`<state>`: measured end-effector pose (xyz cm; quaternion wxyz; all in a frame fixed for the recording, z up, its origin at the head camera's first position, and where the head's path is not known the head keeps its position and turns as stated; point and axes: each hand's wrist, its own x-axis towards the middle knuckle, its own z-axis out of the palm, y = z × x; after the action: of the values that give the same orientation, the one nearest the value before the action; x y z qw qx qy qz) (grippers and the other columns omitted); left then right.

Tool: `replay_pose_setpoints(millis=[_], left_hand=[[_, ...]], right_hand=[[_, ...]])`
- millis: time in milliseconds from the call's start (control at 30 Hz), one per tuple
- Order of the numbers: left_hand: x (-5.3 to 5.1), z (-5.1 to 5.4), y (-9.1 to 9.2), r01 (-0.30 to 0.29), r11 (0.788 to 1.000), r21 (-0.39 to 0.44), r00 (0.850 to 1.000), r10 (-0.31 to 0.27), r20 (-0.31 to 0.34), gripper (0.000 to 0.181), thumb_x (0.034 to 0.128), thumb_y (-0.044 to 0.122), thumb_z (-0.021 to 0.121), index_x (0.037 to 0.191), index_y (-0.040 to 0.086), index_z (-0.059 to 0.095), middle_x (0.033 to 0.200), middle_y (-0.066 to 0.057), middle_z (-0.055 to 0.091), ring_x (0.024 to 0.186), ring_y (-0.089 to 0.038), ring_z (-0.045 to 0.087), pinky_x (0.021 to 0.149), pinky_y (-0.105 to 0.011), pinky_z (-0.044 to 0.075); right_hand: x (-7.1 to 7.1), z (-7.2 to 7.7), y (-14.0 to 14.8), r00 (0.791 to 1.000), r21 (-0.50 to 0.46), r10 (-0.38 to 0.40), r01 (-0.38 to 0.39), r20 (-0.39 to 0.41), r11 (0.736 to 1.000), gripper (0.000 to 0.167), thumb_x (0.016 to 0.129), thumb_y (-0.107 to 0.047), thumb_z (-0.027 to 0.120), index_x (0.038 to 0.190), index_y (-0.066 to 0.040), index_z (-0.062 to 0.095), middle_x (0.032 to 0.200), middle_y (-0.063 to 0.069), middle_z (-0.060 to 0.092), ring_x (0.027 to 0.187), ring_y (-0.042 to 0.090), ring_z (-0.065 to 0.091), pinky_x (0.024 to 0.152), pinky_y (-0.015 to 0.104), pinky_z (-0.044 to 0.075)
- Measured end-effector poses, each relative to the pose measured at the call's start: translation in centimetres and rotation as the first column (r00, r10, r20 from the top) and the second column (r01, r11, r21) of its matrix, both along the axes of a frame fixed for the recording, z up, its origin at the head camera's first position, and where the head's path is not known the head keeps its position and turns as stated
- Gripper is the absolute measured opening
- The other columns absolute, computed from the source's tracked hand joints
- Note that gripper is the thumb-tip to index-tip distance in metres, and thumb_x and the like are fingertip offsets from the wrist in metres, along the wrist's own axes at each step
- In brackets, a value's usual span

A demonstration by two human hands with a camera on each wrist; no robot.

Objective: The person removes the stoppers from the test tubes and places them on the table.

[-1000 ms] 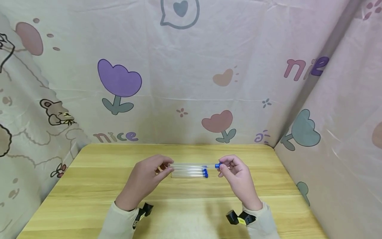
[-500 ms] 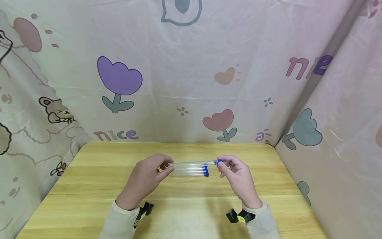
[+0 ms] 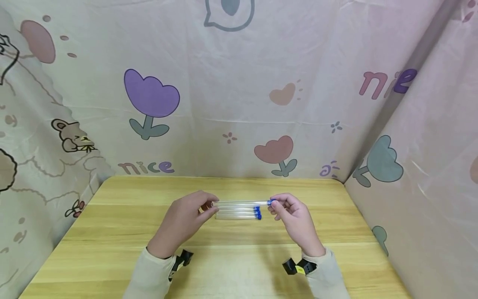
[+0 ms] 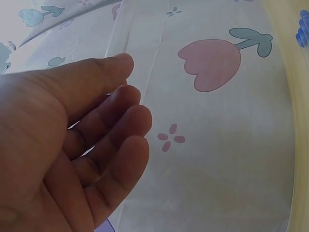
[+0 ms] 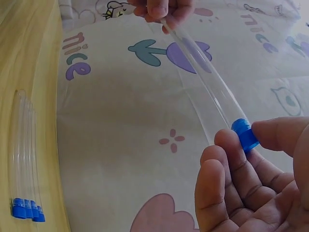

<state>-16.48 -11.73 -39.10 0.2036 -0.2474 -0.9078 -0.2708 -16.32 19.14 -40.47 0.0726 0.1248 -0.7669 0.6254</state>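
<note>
- While both forearms reach in from the near side in pale sleeves [image 3: 149, 274], the left hand [image 3: 183, 220] angles toward the far right and the right hand [image 3: 296, 220] toward the far left, the two facing each other above the bench [image 3: 239, 265].
- The left hand's thumb and finger pinch one end of a slim capped tube [image 3: 242, 203]; its other fingers curl loosely, as the left wrist view shows.
- The right hand holds the opposite end at the blue cap [image 5: 245, 135], its thumb pressing from one side and its fingertips bent up to meet it from the other.
- Clear and see-through, the tube is long and straight, with thin bright streaks of light along its wall; the cap is a glossy, translucent blue.
- The tube spans the gap between the hands, raised off the bench and lying nearly level from left to right, with the cap on the right.
- Below it, a row of capped tubes [image 5: 24, 150] rests on the bench side by side, their blue caps also on the right, between the hands and well apart from the bench's near edge.
- A strapped black camera [image 3: 300, 267] sits at the right wrist.
</note>
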Motion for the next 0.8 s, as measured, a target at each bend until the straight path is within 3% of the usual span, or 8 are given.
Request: replay_pose_setpoints(millis=[200, 500, 800], left_hand=[[0.00, 0.00, 0.00, 0.008, 1.000, 0.022, 1.000, -0.008, 0.007, 0.021, 0.0892, 0.022, 0.084, 0.108, 0.017, 0.077, 0.090, 0.015, 0.068, 0.080, 0.000, 0.062, 0.068, -0.022, 0.055], [0.08, 0.29, 0.10, 0.020, 0.999, 0.033, 1.000, -0.020, -0.007, 0.020, 0.0891, 0.022, 0.084, 0.108, 0.017, 0.077, 0.091, 0.015, 0.068, 0.081, 0.000, 0.063, 0.068, -0.022, 0.055], [0.28, 0.23, 0.04, 0.014, 0.999, 0.037, 1.000, -0.013, -0.011, 0.020, 0.0893, 0.023, 0.084, 0.107, 0.017, 0.077, 0.089, 0.016, 0.067, 0.080, 0.001, 0.061, 0.067, -0.022, 0.055]], right_hand=[[-0.03, -0.13, 0.00, 1.000, -0.010, -0.002, 0.002, -0.002, 1.000, 0.015, 0.103, -0.011, 0.064, 0.113, 0.001, 0.068, 0.099, 0.022, 0.070, 0.087, 0.025, 0.069, 0.075, 0.030, 0.059], [-0.03, -0.09, 0.02, 1.000, 0.001, -0.010, 0.010, -0.028, 1.000, 0.019, 0.105, -0.012, 0.061, 0.115, 0.001, 0.070, 0.096, 0.006, 0.070, 0.088, 0.017, 0.068, 0.083, 0.028, 0.057], [0.06, -0.28, -0.13, 0.999, 0.011, -0.016, 0.017, -0.029, 1.000, 0.016, 0.105, -0.013, 0.062, 0.113, -0.002, 0.070, 0.100, 0.008, 0.070, 0.092, 0.019, 0.070, 0.088, 0.028, 0.057]])
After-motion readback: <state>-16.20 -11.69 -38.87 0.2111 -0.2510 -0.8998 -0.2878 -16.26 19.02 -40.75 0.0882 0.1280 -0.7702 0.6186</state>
